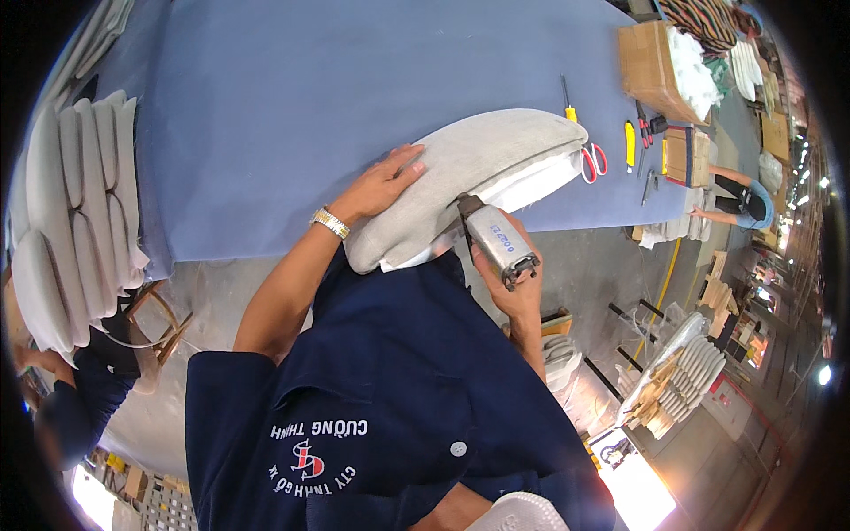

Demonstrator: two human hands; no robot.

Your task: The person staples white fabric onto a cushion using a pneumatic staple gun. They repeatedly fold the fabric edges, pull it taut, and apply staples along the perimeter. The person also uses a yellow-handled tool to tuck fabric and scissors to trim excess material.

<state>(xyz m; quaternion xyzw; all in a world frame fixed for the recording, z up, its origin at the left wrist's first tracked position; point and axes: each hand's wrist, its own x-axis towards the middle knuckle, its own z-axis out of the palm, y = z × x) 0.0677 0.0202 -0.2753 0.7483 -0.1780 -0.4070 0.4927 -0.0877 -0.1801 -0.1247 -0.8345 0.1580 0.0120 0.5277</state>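
Observation:
A curved, light-grey upholstered cushion (482, 142) lies at the near edge of the blue-covered table (292, 88), close against my body. White cloth (536, 180) shows along its right-hand side. My left hand (381, 188), with a watch at the wrist, rests on the cushion's left side with its fingers stretched out. In my right hand (513, 296) is a silver staple gun (498, 241), my fingers wrapped round it. Its dark nose is at the cushion's near right side; whether it touches the fabric I cannot tell.
Red-handled scissors (595, 163) lie by the cushion's far tip. Around them are a yellow-handled screwdriver (569, 113), a yellow knife (629, 146) and red pliers (644, 126). Two cardboard boxes stand right, the larger (651, 71) farther off. Grey cushions (62, 257) are stacked left. People work at both sides.

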